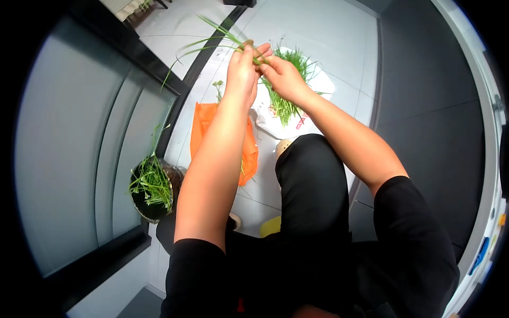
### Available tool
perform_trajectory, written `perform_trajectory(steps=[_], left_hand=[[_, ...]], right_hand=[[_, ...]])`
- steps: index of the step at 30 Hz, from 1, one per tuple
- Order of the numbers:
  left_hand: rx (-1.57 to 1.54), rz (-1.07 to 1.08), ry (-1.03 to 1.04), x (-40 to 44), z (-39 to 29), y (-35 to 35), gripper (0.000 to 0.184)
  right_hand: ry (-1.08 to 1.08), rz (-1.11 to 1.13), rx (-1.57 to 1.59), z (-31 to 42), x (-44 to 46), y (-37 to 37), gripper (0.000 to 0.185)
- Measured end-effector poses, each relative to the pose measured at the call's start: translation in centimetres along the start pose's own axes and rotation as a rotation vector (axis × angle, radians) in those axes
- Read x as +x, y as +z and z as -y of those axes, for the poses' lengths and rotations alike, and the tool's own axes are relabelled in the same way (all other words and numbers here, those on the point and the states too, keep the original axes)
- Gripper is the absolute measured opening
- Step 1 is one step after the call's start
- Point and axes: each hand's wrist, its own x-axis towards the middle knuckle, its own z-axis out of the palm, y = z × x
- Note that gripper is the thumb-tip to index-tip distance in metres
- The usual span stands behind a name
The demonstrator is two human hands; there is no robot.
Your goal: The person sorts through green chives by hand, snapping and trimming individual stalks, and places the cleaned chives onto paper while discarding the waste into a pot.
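Long thin green stalks (222,33) fan out to the upper left from my left hand (244,68), whose fingers are wrapped round them. Close beside it on the right, my right hand (281,77) pinches the lower end of the same stalks. Below and behind my right hand, a pile of green stalks (286,106) lies on a white plastic bag (265,123) on the floor. An orange bag (200,127) lies under my left forearm, partly hidden by it.
At the left stands a dark bin (151,213) with green stalks inside, near a glass-panelled door (79,148). My knee in black trousers (313,180) is at the centre. A dark wall (429,116) rises at the right. Something yellow (270,227) shows below me.
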Motion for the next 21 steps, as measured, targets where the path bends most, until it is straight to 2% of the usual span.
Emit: perform_trajectory(steps=[2,3,4,5,6,8,9,10,12,13,15,16,17,18,19,20,21], left_hand=[[0.128,-0.069,-0.161,1.6,1.8,-0.4,0.053],[0.136,-0.067,-0.170,1.5,3.1,-1.0,0.053],[0.239,-0.176,-0.174,0.8,4.4,-1.8,0.061],[0.346,-0.283,-0.170,0.1,5.3,-2.7,0.069],[0.409,-0.293,-0.195,-1.2,5.9,-3.6,0.073],[0.542,-0.288,-0.203,-4.1,6.1,-5.4,0.052],[0.613,-0.247,-0.220,-5.2,5.8,-6.5,0.042],[0.613,-0.252,-0.215,-6.1,5.4,-7.4,0.042],[0.811,-0.085,0.070,-8.5,4.7,-8.6,0.026],[1.089,-0.070,0.144,-9.6,2.4,-7.4,0.025],[1.491,0.049,0.618,-10.5,-1.5,-6.3,0.032],[1.613,0.007,0.782,-11.0,-3.8,-5.4,0.037],[1.732,-0.038,0.949,-11.4,-6.1,-4.8,0.042],[1.904,-0.136,0.951,-12.2,-8.1,-5.0,0.052],[2.023,-0.235,0.895,-13.1,-10.2,-5.2,0.053],[2.155,-0.293,0.866,-13.8,-11.9,-5.9,0.037],[2.161,-0.231,0.752,-14.7,-13.6,-8.2,0.027]], right_hand=[[0.042,-0.054,-0.049,-4.4,0.5,-1.6,0.025],[0.138,-0.062,-0.176,-8.0,0.7,-2.0,0.026],[0.229,-0.072,-0.302,-11.4,0.3,-2.3,0.028],[0.234,-0.188,-0.470,-15.3,-0.8,-2.6,0.028],[0.238,-0.305,-0.640,-18.4,-1.8,-3.6,0.029],[0.653,-0.312,-0.708,-20.6,-4.5,-6.4,0.029],[0.654,-0.312,-0.704,-20.8,-4.9,-6.9,0.029],[0.525,-0.329,-0.693,-20.5,-4.8,-7.4,0.030],[0.303,-0.297,-0.607,-18.8,-4.1,-7.0,0.032],[0.203,-0.256,-0.531,-16.4,-2.8,-6.2,0.033],[0.019,-0.025,-0.397,-8.9,-1.7,-4.1,0.035],[0.014,0.150,-0.337,-4.8,-1.7,-3.3,0.034],[-0.148,0.251,-0.342,-1.8,-1.9,-2.5,0.032],[-0.220,0.434,-0.376,1.4,-2.2,-2.2,0.031],[-0.264,0.492,-0.388,4.2,-2.6,-2.1,0.030],[-0.309,0.552,-0.401,6.2,-2.7,-1.9,0.029],[-0.355,0.527,-0.323,7.2,-2.7,-1.8,0.029]])
